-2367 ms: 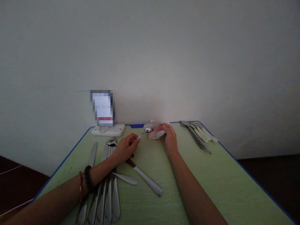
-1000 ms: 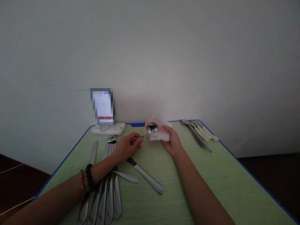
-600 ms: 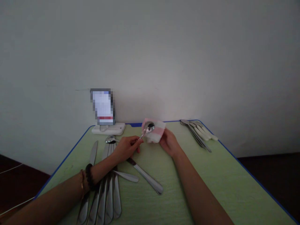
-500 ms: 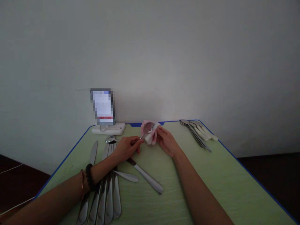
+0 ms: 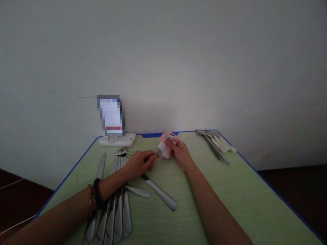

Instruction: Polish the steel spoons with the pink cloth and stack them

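My left hand point(image 5: 141, 163) is closed on the handle of a spoon point(image 5: 157, 151), whose bowl is wrapped in a pink and white cloth point(image 5: 163, 150). My right hand point(image 5: 179, 153) pinches that cloth around the bowl, thumb on top. Both hands are over the far middle of the table. Below my left hand, a piece of cutlery with a wide metal handle point(image 5: 163, 195) lies slantwise; its other end is hidden by the hand. Under my left forearm several table knives point(image 5: 119, 217) lie side by side, partly covered.
A spoon point(image 5: 121, 151) rests at the knives' far end. At the table's back left, a phone point(image 5: 111, 115) with a blurred screen stands on a white base point(image 5: 117, 140). Several metal spoons point(image 5: 211, 144) and white-handled cutlery point(image 5: 221, 143) lie back right. A wall rises behind the green table point(image 5: 230, 204).
My right hand has folded the cloth over the spoon's bowl, which showed openly before. My left hand keeps its hold on the handle, almost in place.
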Demonstrator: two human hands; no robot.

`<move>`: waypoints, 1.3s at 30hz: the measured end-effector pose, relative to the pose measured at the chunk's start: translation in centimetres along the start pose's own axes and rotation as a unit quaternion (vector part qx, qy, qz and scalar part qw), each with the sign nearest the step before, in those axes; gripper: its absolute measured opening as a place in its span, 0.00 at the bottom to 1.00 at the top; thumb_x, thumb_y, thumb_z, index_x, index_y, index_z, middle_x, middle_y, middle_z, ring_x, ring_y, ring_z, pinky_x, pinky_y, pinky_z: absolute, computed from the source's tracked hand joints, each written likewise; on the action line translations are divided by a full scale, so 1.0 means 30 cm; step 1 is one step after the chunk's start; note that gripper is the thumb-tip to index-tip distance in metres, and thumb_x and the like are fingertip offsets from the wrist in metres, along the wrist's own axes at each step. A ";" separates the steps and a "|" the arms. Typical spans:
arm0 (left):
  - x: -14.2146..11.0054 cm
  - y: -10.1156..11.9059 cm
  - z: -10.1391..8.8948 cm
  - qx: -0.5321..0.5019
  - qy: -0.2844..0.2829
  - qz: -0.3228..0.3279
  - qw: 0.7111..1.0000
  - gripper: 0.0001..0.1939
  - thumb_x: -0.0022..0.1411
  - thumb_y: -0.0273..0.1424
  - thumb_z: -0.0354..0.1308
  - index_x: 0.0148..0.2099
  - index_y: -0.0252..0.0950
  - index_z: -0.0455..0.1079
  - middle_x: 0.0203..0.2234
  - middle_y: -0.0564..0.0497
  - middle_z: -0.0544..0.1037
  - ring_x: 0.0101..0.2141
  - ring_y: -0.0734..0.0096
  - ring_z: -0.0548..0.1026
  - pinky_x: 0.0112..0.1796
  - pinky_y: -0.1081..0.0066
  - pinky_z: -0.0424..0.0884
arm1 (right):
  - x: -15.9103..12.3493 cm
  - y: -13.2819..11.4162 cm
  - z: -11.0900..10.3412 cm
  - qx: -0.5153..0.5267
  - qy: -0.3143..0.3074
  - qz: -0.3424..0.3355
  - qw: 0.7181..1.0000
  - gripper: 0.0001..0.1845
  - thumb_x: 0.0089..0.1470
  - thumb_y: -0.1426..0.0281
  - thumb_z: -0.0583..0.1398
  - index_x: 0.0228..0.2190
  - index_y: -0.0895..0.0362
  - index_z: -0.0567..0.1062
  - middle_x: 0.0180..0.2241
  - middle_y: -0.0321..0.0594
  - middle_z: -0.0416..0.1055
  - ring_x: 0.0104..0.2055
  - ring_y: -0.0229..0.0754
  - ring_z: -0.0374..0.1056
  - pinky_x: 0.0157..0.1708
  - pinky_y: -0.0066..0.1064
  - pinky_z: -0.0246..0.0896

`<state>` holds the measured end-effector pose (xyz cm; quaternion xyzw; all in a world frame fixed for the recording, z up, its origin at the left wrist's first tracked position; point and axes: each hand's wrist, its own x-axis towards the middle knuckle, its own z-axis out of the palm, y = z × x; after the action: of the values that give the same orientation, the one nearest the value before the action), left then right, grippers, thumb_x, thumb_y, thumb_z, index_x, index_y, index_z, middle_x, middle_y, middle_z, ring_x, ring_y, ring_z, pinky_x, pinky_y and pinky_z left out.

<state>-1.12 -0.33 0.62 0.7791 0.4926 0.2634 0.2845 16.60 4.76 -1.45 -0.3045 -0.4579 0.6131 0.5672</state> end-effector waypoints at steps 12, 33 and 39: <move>-0.005 0.009 -0.005 0.076 -0.037 0.011 0.996 0.19 0.65 0.36 0.42 0.43 0.32 0.72 0.14 0.60 0.59 0.16 0.77 0.59 0.21 0.76 0.51 | 0.024 -0.019 -0.021 0.175 0.074 0.035 0.981 0.08 0.43 0.66 0.67 0.27 0.56 0.76 0.26 0.33 0.74 0.29 0.36 0.69 0.34 0.28 0.66; -0.010 0.016 -0.013 0.087 -0.071 0.033 0.993 0.19 0.66 0.36 0.41 0.42 0.33 0.72 0.15 0.57 0.63 0.17 0.76 0.62 0.22 0.77 0.54 | 0.031 -0.044 -0.047 0.225 0.118 -0.013 0.967 0.10 0.48 0.63 0.64 0.33 0.54 0.74 0.31 0.37 0.77 0.34 0.40 0.71 0.31 0.32 0.69; -0.010 0.011 -0.009 0.082 -0.073 0.025 0.994 0.19 0.66 0.36 0.41 0.43 0.32 0.71 0.16 0.56 0.66 0.18 0.74 0.65 0.22 0.77 0.56 | 0.026 -0.019 -0.030 0.143 0.095 0.008 0.985 0.13 0.41 0.64 0.68 0.28 0.57 0.75 0.26 0.34 0.75 0.31 0.37 0.70 0.37 0.30 0.66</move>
<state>-1.21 -0.68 1.00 0.8292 0.4706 0.1713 0.2481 17.50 5.67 -1.16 -0.2811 -0.3071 0.6450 0.6409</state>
